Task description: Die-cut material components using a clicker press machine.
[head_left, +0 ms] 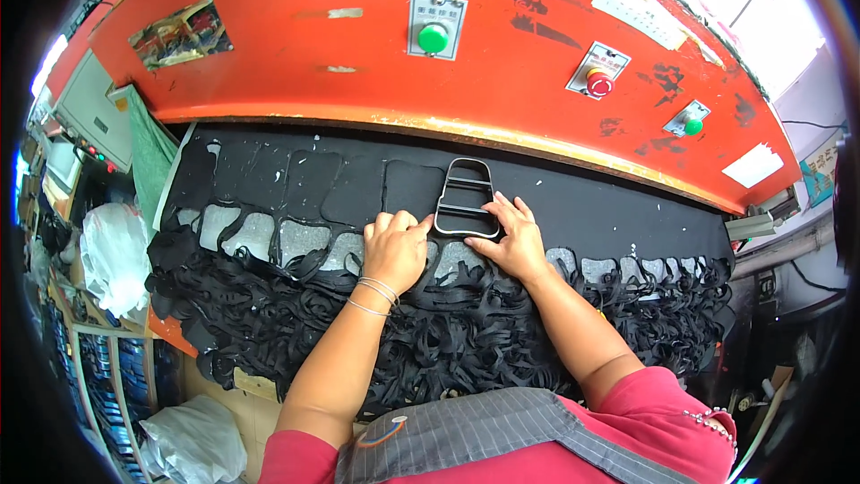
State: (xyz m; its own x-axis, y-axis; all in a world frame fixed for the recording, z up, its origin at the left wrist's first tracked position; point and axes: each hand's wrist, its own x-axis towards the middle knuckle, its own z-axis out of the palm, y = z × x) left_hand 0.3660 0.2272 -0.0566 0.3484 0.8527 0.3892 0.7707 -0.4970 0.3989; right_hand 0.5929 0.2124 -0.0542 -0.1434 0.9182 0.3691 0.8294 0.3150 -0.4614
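A metal cutting die (467, 185), shaped like a shoe sole with crossbars inside, stands on a black sheet (573, 206). My right hand (518, 237) grips its lower right corner, with the thumb at the near edge and the fingers at the right side. Beside the die's lower left corner, my left hand (394, 251) rests palm down, holding nothing. One of its digits reaches to the die's edge, and the others lie on the sheet. Rounded outlines (354, 188) are cut side by side in the sheet left of the die.
A red press beam (313, 54) spans the far side, carrying a green button (433, 38), a red stop button (599, 82) and a smaller green one. Tangled black offcut strips (448, 332) hang along the near edge. Clear plastic bags (115, 255) sit at left.
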